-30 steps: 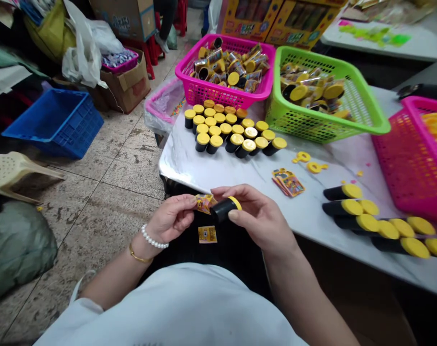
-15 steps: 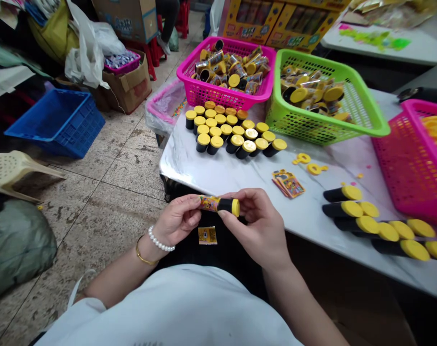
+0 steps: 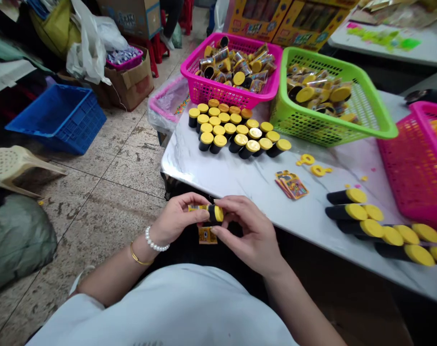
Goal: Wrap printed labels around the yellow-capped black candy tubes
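Observation:
Over my lap, both hands hold one small black tube with a yellow cap (image 3: pixel 214 213). A yellow printed sleeve (image 3: pixel 196 208) covers its left end. My left hand (image 3: pixel 175 218) pinches that sleeved end. My right hand (image 3: pixel 249 230) grips the capped end, fingers curled round it. A loose printed sleeve (image 3: pixel 207 235) lies on my dark lap just below. On the white table (image 3: pixel 240 180) ahead stand several upright capped tubes (image 3: pixel 236 134), and a small stack of sleeves (image 3: pixel 291 185) lies to the right.
Several capped tubes lie flat (image 3: pixel 377 223) near the table's right front edge. A pink basket (image 3: pixel 204 89) and a green basket (image 3: pixel 370 125) hold wrapped tubes; another pink basket (image 3: pixel 409 168) is at right. A blue crate (image 3: pixel 56 117), boxes and bags sit on the floor at left.
The tube went from bare in my right hand to having the sleeve slid onto its left end. Both hands moved closer together and lower over my lap.

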{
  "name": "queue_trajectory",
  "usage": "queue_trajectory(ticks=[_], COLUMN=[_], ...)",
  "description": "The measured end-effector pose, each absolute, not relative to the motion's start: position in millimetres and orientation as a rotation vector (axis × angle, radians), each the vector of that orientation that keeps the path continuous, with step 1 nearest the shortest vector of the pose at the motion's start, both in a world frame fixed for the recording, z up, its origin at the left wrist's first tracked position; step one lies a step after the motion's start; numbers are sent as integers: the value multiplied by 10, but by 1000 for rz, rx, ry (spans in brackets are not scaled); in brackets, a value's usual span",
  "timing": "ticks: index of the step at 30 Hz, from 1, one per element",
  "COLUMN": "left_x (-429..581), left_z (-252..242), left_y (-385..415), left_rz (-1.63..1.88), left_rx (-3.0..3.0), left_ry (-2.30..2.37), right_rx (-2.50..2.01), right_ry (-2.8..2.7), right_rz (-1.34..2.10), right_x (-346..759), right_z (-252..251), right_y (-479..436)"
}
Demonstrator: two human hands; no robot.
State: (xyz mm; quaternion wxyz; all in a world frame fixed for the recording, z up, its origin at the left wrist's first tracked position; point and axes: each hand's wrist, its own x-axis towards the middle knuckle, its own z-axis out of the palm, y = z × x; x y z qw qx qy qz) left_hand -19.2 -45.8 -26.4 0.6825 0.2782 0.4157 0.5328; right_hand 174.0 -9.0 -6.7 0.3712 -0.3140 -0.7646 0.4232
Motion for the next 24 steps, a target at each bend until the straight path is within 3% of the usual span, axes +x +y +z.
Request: queue_trajectory(ticks=[14, 24], left_x=[-24, -79], left_z=[-236, -226], left_y=[-385, -412], left_rz=[1197, 1188], left_rx=[622, 956], left_ry=[863, 956], right_rx=[-813, -945], right_ry=[-2052, -1846], right_rz=[456, 815], right_x=[1821, 1797], right_z=[14, -229], right_y=[-173, -194])
